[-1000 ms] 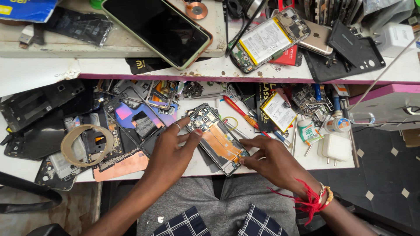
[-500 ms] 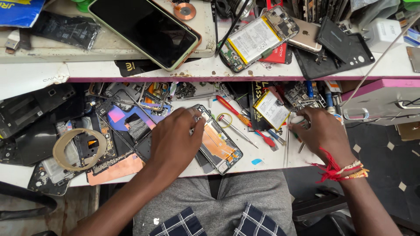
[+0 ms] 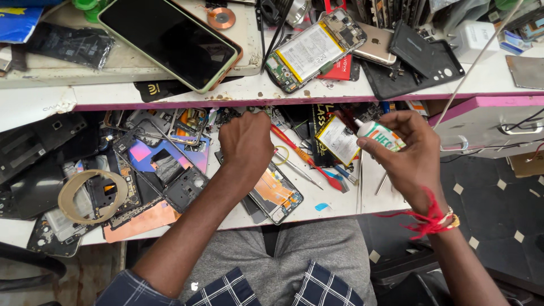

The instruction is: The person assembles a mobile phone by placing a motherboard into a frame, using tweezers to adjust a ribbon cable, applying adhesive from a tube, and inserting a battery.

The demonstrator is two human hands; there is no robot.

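An opened phone frame with an orange-copper inner plate lies on the white bench in front of me. My left hand rests over its upper end, fingers curled down among parts under the shelf edge. My right hand is raised to the right and grips a small white glue bottle with green print and a dark red nozzle pointing left. A phone battery with a yellow edge lies just left of the bottle. Whether my left fingers hold anything is hidden.
A red-handled screwdriver and metal tweezers lie right of the frame. Several phone frames, a tape roll and back covers crowd the left. On the upper shelf are a large dark phone and an opened phone.
My right hand left the phone frame, moved right to the bench clutter and lifted the white glue bottle. My left hand slid up the frame toward the shelf edge.
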